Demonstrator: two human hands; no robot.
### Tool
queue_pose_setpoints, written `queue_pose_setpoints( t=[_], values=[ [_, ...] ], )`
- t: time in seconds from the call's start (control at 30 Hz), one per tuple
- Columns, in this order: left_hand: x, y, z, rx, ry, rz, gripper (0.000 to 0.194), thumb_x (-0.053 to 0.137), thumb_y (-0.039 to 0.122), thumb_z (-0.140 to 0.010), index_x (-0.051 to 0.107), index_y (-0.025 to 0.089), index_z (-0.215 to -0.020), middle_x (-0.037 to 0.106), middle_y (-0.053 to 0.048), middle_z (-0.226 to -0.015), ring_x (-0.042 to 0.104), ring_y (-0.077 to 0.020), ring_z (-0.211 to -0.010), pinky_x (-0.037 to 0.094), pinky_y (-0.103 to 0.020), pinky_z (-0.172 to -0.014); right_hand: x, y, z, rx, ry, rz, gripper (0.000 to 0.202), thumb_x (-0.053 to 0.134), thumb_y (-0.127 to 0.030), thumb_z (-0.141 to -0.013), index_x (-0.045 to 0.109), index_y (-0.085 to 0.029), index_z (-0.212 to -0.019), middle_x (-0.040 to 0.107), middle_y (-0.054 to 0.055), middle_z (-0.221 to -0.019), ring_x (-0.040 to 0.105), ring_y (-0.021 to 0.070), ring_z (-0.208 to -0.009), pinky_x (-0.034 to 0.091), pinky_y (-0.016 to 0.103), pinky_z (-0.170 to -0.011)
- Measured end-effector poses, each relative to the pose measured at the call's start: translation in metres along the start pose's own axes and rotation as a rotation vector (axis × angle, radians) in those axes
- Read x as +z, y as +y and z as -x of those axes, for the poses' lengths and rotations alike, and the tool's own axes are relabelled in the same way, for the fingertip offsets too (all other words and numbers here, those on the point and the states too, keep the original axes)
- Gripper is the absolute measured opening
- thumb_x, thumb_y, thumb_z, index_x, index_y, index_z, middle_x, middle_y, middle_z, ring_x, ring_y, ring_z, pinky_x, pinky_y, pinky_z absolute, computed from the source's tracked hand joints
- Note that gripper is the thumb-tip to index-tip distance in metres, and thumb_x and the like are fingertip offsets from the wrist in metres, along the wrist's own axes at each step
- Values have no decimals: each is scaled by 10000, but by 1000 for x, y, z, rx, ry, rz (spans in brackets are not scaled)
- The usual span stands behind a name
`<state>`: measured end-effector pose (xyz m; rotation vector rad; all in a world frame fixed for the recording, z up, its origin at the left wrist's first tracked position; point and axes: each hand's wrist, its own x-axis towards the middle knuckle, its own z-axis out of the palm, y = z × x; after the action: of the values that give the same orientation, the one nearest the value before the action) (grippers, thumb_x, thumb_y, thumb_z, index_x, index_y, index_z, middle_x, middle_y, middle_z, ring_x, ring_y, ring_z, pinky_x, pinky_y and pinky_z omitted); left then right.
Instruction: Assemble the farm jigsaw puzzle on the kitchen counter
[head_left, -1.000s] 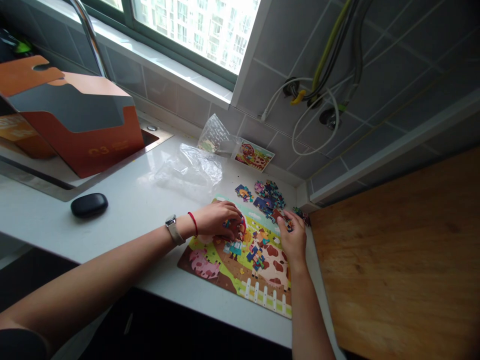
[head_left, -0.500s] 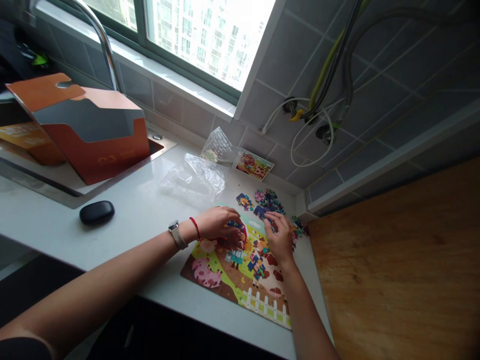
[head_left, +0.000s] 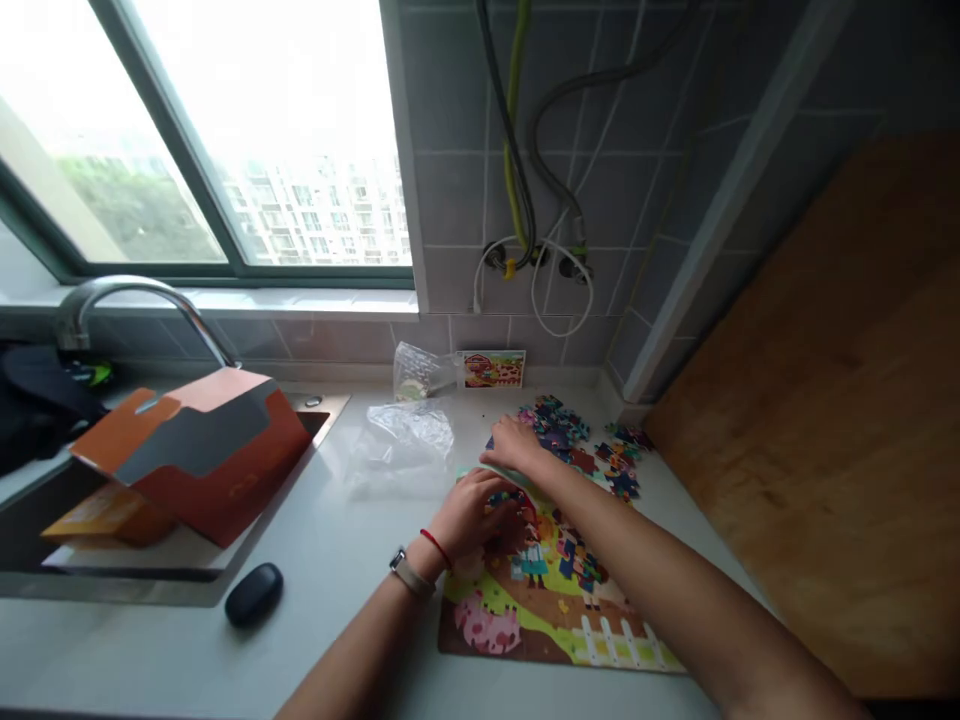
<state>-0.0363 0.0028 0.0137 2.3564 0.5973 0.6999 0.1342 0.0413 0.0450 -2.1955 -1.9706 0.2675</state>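
Farm-scene puzzle (head_left: 536, 618) flat on table (head_left: 360, 680), pig and white fence along its near edge; small stack of pieces (head_left: 581, 562) on top, mid-board. Black oval object (head_left: 254, 595) left, well apart. Left hand (head_left: 466, 515), red string and watch at wrist, over puzzle's upper left by the barn; fingers curled, can't tell if gripping anything. Right hand (head_left: 516, 445) farther, just past puzzle's top edge, fingers bent, grip hidden. Loose pieces (head_left: 559, 420) beside it to the right. Beyond: crumpled clear bag (head_left: 411, 435), picture card (head_left: 491, 369) upright near tiled wall.
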Motion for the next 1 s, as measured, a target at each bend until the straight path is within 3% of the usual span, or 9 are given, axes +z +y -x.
queue_pose_setpoints(
  t=[0.23, 0.43, 0.57, 0.7, 0.87, 1.0],
  values=[
    [11, -2, -2, 3, 90, 48, 185, 612, 207, -955, 759, 227, -1067, 752, -103, -1121, 642, -290, -1115, 525, -452, -1003, 6, 17, 21, -22, 83, -179, 276, 899, -298, -713, 814, -168, -941, 710, 158, -1109, 645, 334, -1141, 510, 377, -974],
    [13, 4, -1, -32, 80, 39, 165, 604, 239, -974, 752, 226, -1046, 753, -114, -1095, 661, -290, -1087, 533, -462, -983, 7, 38, 55, -28, 284, -376, 343, 877, -251, -773, 777, -189, -1095, 681, 102, -1166, 658, 268, -1148, 492, 373, -1057],
    [1, 11, -17, -49, 126, 72, 187, 595, 305, -988, 744, 227, -1069, 755, -108, -1106, 689, -280, -1081, 545, -449, -977, 7, 60, 88, -55, 448, -593, 266, 826, -355, -855, 760, -209, -1068, 686, 80, -1128, 683, 257, -1131, 527, 383, -1027],
    [-1, 23, -45, -118, 121, 216, 243, 635, 418, -987, 756, 227, -1073, 767, -97, -1115, 721, -259, -1066, 569, -404, -945, 6, 79, 110, -110, 620, -768, 341, 803, -519, -860, 765, -238, -1050, 693, 78, -1093, 697, 274, -1087, 553, 426, -996],
    [22, 28, -59, -383, 76, 684, 569, 751, 655, -855, 712, 181, -1168, 767, -110, -1043, 766, -240, -878, 611, -286, -650, 3, 87, 122, -208, 687, -701, 396, 793, -472, -888, 738, -288, -1234, 688, 89, -1191, 674, 281, -1162, 544, 452, -1050],
    [34, 25, -51, -497, 52, 823, 652, 886, 606, -725, 688, 155, -1153, 752, -73, -940, 708, -160, -653, 530, -200, -457, 6, 83, 129, -346, 605, -657, 443, 780, -392, -909, 698, -314, -1337, 683, 90, -1247, 659, 281, -1219, 547, 446, -1067]
  ],
)
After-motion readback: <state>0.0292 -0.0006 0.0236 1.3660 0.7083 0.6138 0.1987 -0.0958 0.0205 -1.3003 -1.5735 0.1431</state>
